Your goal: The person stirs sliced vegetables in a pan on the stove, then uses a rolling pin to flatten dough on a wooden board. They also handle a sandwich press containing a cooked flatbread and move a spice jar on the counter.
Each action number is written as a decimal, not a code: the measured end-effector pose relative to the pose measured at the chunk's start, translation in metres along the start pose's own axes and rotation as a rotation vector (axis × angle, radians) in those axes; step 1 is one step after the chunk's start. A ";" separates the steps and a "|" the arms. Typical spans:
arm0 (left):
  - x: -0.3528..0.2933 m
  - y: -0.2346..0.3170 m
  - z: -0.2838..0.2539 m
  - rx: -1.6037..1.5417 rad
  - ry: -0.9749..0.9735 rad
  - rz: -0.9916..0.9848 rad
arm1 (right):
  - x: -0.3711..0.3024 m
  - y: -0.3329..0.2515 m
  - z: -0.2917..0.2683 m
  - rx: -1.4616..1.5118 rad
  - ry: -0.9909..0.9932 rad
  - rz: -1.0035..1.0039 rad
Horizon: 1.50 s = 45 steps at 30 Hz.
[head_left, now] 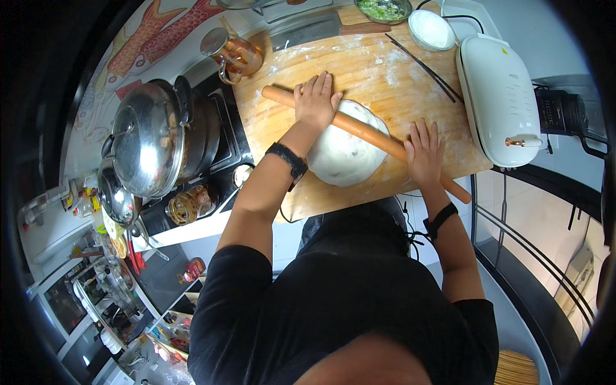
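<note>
Left hand (314, 102): fingers extended, on pin (362, 131) | right hand (426, 153): same | dough (345, 157): under pin, between hands | risk: lopsided dough, if one hand presses harder

This was a kitchen, though whether a home's or an eatery's could not be told. A rolling pin (362, 130) spanned from the left fingers (319, 85) to the right fingers (424, 136) over pale dough (346, 154) on a floured wooden bench (269, 131). Beyond the fingers lay a cleaver (308, 31), a bowl (399, 20) of chopped greens (382, 9) and another of white powder (431, 29); chopsticks (434, 79) lay nearer the right fingers. Left of the left fingers, a lidded steel pot (147, 138) stood at a black stove (232, 151), with a glass jug (240, 56) nearer them.
</note>
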<state>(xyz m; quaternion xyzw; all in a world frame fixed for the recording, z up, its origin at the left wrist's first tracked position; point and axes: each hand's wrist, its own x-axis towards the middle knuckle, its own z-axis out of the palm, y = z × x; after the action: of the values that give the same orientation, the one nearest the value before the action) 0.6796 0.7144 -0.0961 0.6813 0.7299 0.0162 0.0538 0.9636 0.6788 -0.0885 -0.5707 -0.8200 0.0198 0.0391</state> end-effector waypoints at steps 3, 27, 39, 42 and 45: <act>0.026 0.007 -0.002 0.018 0.001 -0.022 | 0.023 0.012 0.007 -0.028 0.058 0.000; -0.023 -0.024 -0.011 -0.090 -0.045 -0.023 | -0.017 -0.026 0.017 0.088 -0.080 0.034; -0.071 -0.035 -0.005 -0.044 0.168 0.145 | -0.086 -0.059 -0.006 0.068 0.004 -0.079; -0.092 -0.040 -0.004 -0.038 0.215 0.175 | -0.100 -0.066 -0.014 0.121 -0.040 -0.113; -0.112 -0.043 -0.004 -0.039 0.201 0.166 | -0.115 -0.071 -0.020 0.173 -0.128 -0.134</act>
<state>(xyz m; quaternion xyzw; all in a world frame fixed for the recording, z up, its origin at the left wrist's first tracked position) 0.6440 0.5998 -0.0901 0.7330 0.6723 0.1030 -0.0081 0.9387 0.5465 -0.0676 -0.5068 -0.8523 0.1241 0.0368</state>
